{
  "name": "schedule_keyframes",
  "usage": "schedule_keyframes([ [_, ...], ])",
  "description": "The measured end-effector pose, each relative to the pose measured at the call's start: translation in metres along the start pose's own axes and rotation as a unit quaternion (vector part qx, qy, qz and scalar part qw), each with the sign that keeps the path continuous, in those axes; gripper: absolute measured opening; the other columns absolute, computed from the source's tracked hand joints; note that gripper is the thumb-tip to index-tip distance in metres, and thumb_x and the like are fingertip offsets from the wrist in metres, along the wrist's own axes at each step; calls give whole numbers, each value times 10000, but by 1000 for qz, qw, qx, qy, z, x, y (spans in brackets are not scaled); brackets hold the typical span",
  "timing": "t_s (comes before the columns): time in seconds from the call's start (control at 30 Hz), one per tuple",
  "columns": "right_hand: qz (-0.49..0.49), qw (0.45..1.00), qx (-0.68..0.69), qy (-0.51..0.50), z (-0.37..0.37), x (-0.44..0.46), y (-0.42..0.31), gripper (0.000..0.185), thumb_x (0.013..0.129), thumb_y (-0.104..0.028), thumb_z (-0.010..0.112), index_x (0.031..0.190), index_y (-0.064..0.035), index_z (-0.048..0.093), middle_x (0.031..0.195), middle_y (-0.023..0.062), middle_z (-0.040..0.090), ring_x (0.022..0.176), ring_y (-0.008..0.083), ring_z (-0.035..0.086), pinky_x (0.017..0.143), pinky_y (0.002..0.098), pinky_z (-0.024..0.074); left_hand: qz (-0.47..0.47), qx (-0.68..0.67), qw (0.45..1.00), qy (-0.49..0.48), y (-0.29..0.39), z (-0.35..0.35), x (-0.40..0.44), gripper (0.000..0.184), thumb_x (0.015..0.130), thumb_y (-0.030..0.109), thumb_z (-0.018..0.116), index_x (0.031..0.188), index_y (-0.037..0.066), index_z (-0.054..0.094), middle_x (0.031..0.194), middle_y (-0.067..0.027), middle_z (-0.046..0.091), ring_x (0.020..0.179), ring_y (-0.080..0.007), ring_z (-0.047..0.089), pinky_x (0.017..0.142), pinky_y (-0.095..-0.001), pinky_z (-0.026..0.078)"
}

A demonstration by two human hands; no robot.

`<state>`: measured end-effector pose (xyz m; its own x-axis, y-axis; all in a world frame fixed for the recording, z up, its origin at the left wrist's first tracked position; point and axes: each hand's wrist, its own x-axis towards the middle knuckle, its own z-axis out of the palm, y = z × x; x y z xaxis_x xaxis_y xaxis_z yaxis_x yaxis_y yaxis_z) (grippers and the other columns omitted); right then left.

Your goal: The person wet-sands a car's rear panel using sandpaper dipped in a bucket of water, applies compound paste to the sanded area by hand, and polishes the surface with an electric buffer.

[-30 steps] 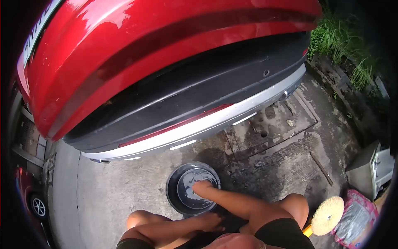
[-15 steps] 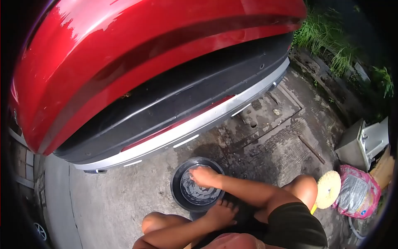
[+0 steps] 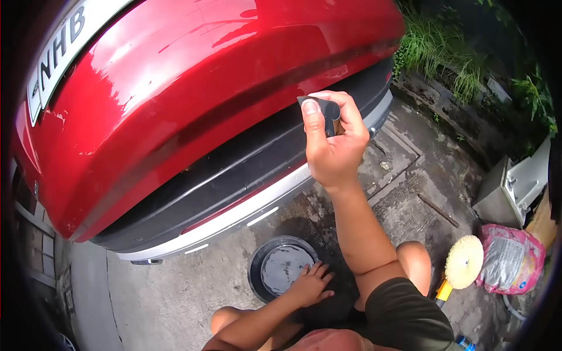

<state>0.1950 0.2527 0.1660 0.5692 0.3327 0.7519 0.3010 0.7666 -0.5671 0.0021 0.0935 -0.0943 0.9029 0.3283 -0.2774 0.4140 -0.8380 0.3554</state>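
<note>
My right hand [image 3: 336, 140] is raised in front of the red car's rear, its thumb and fingers closed on a thin, dark, bent sheet [image 3: 328, 110]. Below the bumper [image 3: 257, 207] stands a round black basin [image 3: 256, 274] with water [image 3: 285, 268] in it. At the basin's right rim is my left hand [image 3: 310, 285], fingers spread, with nothing in it. The red car body [image 3: 193, 76] fills the upper left, above a black and silver bumper.
A yellow-handled tool with a round cream pad [image 3: 464, 262] lies at the right, beside a pink bag [image 3: 509, 260]. Behind them is a grey container [image 3: 500, 193]. A stick [image 3: 438, 210] lies on the concrete. Grass [image 3: 436, 52] grows at the upper right.
My right hand has come up out of the basin to the car's rear, now showing the dark sheet. My left hand has spread its fingers at the basin's rim. The view has shifted.
</note>
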Motion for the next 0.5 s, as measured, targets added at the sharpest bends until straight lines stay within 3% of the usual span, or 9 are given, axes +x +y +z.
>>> schedule_keyframes([
  [0.1, -104, 993, -38, 33, 6, 19, 8, 110, 936, -55, 775, 989, 1, 696, 904, 63, 649, 698, 90, 580, 579, 244, 439, -71, -7, 997, -1, -3, 18, 8, 756, 982, 499, 651, 1600, 141, 405, 1707, -219, 215, 1521, -456, 347, 1229, -619, 294],
  [0.2, -107, 993, -29, 36, 14, 28, 11, 112, 925, -55, 782, 980, -2, 701, 909, 71, 635, 717, 136, 614, 590, 269, 472, -100, -15, 991, -88, -1, 35, 7, 743, 967, 406, 701, 1604, 172, 399, 1748, -205, 85, 1472, -486, 391, 1163, -606, 394],
  [0.3, -105, 992, -55, 40, 17, 34, 10, 132, 906, -63, 800, 959, -5, 694, 921, 78, 629, 718, 148, 636, 592, 290, 503, -85, -61, 994, -44, -8, 46, 10, 710, 963, 362, 712, 1589, 186, 426, 1761, -185, -24, 1468, -488, 393, 1153, -605, 409],
  [0.5, -97, 990, -60, 81, 25, 34, 20, 151, 873, -62, 814, 944, -16, 689, 913, 90, 634, 689, 187, 654, 582, 309, 528, -92, -80, 992, -38, -11, 51, 17, 625, 954, 300, 702, 1536, 180, 508, 1754, -180, 39, 1446, -466, 418, 1156, -596, 413],
])
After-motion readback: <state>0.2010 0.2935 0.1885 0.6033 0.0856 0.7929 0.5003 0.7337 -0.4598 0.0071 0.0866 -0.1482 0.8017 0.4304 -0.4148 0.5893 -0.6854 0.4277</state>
